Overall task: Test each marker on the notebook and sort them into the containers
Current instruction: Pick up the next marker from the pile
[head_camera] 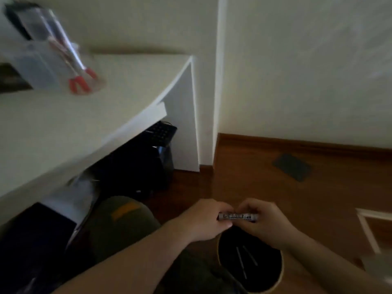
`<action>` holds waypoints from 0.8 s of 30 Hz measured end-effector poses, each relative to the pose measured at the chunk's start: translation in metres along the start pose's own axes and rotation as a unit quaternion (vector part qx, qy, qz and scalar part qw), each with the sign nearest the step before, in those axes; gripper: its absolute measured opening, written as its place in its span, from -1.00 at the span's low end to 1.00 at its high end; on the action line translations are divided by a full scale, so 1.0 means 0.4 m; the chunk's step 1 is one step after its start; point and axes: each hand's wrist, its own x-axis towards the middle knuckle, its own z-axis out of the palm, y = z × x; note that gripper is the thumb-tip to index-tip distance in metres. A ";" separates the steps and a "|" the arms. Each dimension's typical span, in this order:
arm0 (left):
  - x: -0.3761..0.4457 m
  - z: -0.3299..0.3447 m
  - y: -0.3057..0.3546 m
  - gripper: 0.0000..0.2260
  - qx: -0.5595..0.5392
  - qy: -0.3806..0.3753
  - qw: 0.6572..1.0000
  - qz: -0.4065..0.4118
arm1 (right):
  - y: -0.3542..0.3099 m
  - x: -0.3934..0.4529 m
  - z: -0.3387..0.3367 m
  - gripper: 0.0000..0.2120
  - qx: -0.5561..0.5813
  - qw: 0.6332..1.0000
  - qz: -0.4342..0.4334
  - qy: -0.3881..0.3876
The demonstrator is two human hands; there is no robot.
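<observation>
Low down, both hands' fingers (pixel 224 224) clamp a blurred marker (pixel 238 216) above a half-hidden dark bin (pixel 273 279).

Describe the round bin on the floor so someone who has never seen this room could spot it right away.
Start at the reddish wooden floor to the right of the white desk. Near the bottom of the view, directly under both hands holding a marker, sits the round bin. Its light rim, dark inside and a few thin sticks lying in it set it apart from the flat dark rectangle near the wall.
</observation>
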 end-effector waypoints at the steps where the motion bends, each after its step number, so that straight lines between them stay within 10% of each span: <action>1: 0.045 0.049 0.008 -0.71 -0.001 -0.050 0.999 -0.020 | 0.071 -0.028 0.012 -0.86 0.011 0.999 0.042 -0.006; 8: 0.168 0.244 0.043 -0.56 0.089 -0.302 0.947 -0.057 | 0.391 -0.118 0.177 -0.87 0.067 0.959 0.267 -0.072; 16: 0.154 0.225 -0.013 -0.57 0.031 -0.230 0.967 -0.107 | 0.537 -0.088 0.301 -0.71 0.074 0.903 0.391 -0.162; 19: 0.154 0.201 -0.023 -0.59 0.001 -0.168 0.980 -0.104 | 0.487 -0.053 0.284 -0.52 0.083 0.914 0.362 -0.165; 24: 0.130 0.118 -0.024 -0.63 0.019 -0.103 0.993 -0.048 | 0.261 0.027 0.179 -0.80 0.098 0.962 0.228 -0.118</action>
